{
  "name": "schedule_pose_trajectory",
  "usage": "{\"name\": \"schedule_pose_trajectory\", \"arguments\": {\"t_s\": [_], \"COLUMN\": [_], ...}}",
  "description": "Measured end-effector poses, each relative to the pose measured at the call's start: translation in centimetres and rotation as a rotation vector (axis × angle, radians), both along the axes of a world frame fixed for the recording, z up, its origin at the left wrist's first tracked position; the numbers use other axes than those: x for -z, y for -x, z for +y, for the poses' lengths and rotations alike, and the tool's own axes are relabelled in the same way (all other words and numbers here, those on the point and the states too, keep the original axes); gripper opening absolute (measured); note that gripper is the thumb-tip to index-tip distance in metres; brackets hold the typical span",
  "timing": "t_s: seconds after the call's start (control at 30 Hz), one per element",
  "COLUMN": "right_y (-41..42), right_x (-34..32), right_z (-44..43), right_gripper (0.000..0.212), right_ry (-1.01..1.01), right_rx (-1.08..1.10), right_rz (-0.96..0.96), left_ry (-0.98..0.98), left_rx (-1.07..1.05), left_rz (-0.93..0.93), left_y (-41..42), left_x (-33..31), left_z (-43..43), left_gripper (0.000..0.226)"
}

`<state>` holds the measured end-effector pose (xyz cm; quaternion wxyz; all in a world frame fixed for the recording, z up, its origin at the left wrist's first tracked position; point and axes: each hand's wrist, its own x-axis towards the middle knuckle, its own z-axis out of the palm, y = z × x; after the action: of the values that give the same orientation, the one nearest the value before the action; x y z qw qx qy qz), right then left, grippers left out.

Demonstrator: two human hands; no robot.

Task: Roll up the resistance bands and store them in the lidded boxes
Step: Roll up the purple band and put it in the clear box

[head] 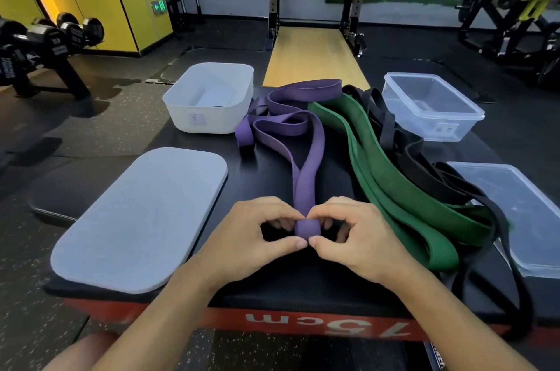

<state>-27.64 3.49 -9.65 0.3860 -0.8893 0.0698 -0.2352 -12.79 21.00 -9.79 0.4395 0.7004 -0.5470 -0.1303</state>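
Two hands meet over the near edge of a black-topped platform (272, 288) whose red side is marked "75cm". The left hand (257, 237) and the right hand (354, 237) each pinch, between curled fingers and thumb, one end of a small tight roll at the near end of one purple resistance band (306, 176). The unrolled length of this band runs away from the hands and lies in loose loops on the platform. Just right of the right hand lies one green resistance band (391, 185), doubled on itself. Beyond it are black resistance bands (424, 170), tangled so that their number cannot be told, with one loop hanging over the near edge. There are two boxes, both uncovered: one white box (209, 116) beyond and left of the left hand, and one clear box (445, 131) beyond and right of the right hand. There are two lids, both lying flat: one pale grey lid (142, 219) just left of the left hand, and one clear lid (527, 210) right of the right hand, partly under the black bands.
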Motion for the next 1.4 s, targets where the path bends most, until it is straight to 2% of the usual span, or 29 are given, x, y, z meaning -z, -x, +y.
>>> {"name": "schedule_pose_trajectory", "arguments": {"t_s": [0.43,0.57,0.67,0.9,1.0,1.07,1.2,1.4], "right_y": [0.3,0.3,0.6,0.5,0.2,0.1,-0.4,-0.1], "right_x": [-0.1,0.0,-0.2,-0.2,0.0,0.2,0.4,0.3], "right_z": [0.5,0.6,0.8,0.7,0.5,0.4,0.4,0.4], "right_gripper": [0.021,0.027,0.043,0.040,0.037,0.036,0.035,0.044], "right_ry": [0.007,0.015,0.093,0.076,0.076,0.045,0.024,0.065], "right_rx": [-0.033,-0.010,-0.045,-0.006,0.007,0.030,0.067,0.019], "right_rz": [0.003,0.006,0.023,0.030,0.013,-0.004,-0.007,0.039], "left_ry": [-0.048,-0.020,-0.049,-0.054,0.015,-0.020,-0.047,-0.003], "left_rx": [0.043,0.009,-0.008,-0.074,-0.058,-0.022,-0.064,-0.073], "left_rz": [0.024,-0.022,-0.021,-0.080,0.021,0.024,-0.110,-0.041], "left_y": [0.1,0.1,-0.1,0.2,0.2,0.2,0.4,0.1], "left_x": [-0.5,-0.4,-0.4,0.1,0.0,-0.2,0.1,0.0], "left_z": [0.2,0.1,-0.1,-0.3,0.0,0.1,-0.4,-0.3], "left_gripper": [0.013,0.010,0.005,0.024,0.043,0.054,0.045,0.036]}}
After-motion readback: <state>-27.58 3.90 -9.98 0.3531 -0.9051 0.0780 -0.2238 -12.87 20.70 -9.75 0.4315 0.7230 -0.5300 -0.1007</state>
